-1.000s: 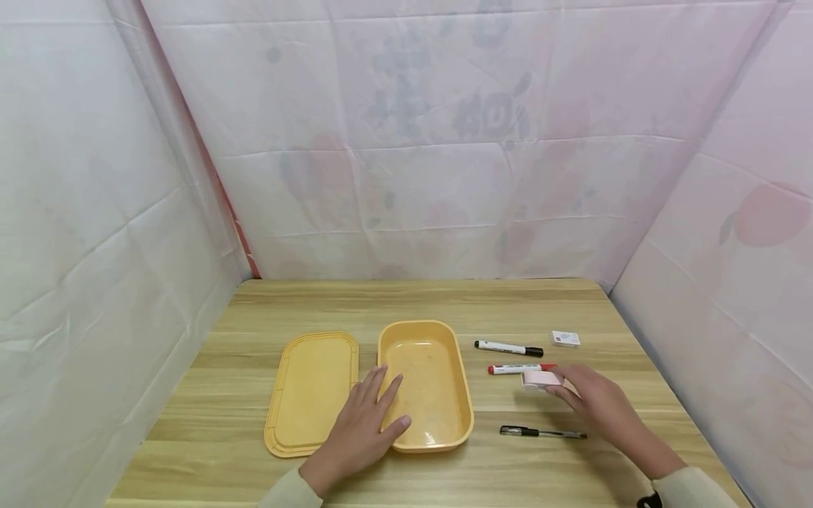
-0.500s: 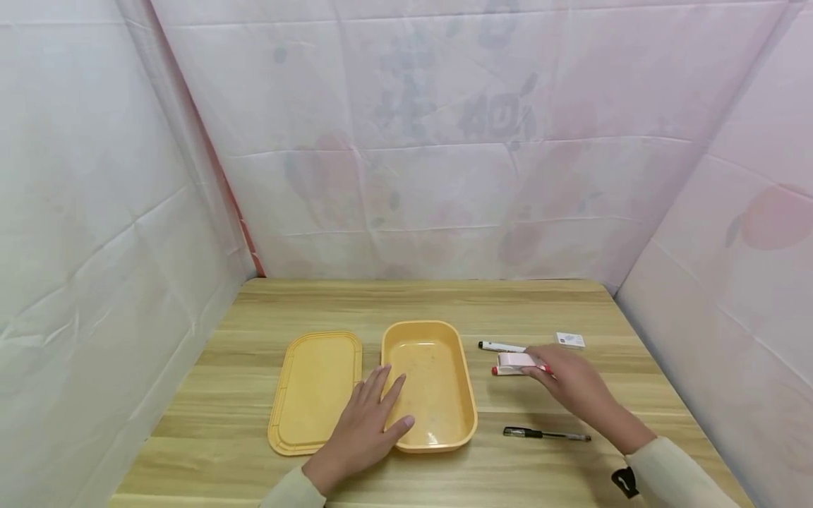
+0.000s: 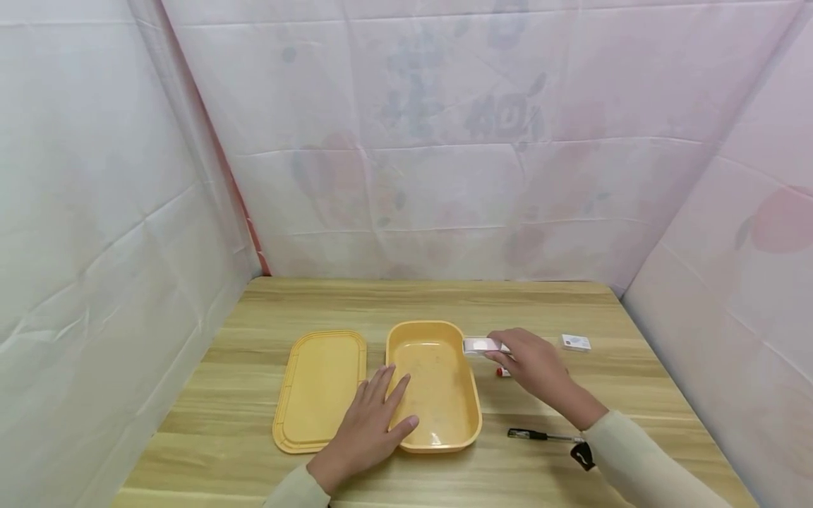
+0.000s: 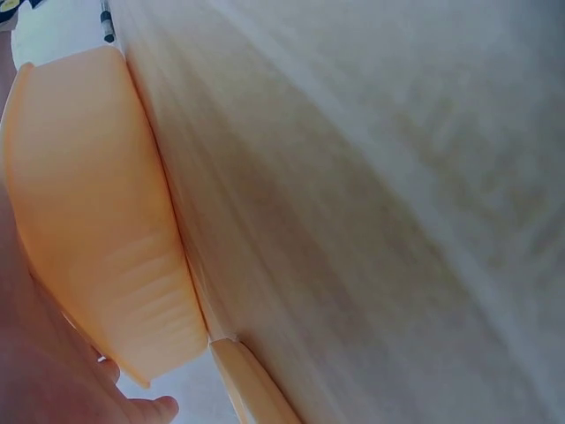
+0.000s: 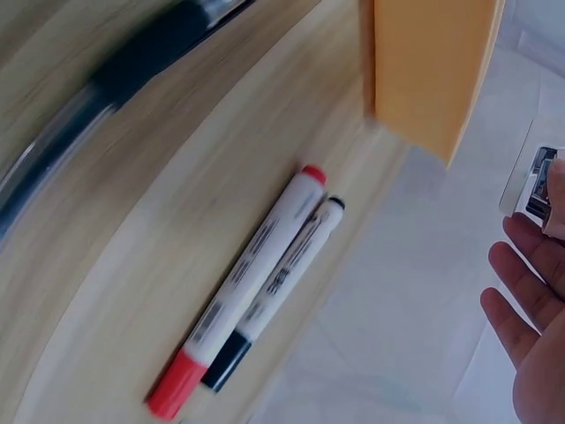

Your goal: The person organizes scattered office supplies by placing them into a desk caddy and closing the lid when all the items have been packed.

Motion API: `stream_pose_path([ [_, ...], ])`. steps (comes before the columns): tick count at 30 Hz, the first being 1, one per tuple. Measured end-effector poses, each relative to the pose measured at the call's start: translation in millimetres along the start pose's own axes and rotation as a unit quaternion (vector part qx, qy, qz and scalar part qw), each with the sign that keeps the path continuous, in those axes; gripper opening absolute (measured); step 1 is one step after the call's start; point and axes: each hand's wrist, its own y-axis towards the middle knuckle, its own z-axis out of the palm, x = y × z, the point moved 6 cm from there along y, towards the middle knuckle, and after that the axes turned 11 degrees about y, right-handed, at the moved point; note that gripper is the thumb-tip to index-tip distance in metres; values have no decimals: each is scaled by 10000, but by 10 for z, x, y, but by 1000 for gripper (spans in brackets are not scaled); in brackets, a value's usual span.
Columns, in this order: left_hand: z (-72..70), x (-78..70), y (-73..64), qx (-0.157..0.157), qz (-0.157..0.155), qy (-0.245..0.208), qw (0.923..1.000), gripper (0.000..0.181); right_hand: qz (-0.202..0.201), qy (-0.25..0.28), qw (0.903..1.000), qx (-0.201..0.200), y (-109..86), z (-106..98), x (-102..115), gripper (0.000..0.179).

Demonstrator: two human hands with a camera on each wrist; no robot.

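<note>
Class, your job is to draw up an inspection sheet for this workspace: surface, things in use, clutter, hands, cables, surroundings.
Surface: wood-grain table.
Things in use: yellow box, open and upright; pale pink item, at the box's far right rim in the head view, contact unclear.
Clutter: yellow lid, flat left of the box; red-capped marker, black-capped marker, black pen and small white box, to its right.
Hands: left hand on the box's left edge, fingers spread; right hand pinches the pink item.
Cables: nothing seen.
Surroundings: pale printed sheets on three sides.
</note>
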Motion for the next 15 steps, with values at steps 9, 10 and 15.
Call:
stream_pose_path([
  [9,-8,-4,4,84,-25,-47,10000,71,-32,217,9997,-101,202,261,92,21],
  [10,-7,-3,4,96,-29,-46,9999,71,-68,215,9997,-118,219,290,102,22],
  [15,9,-2,4,149,-28,-50,9999,72,-221,271,9994,-84,310,440,149,25],
])
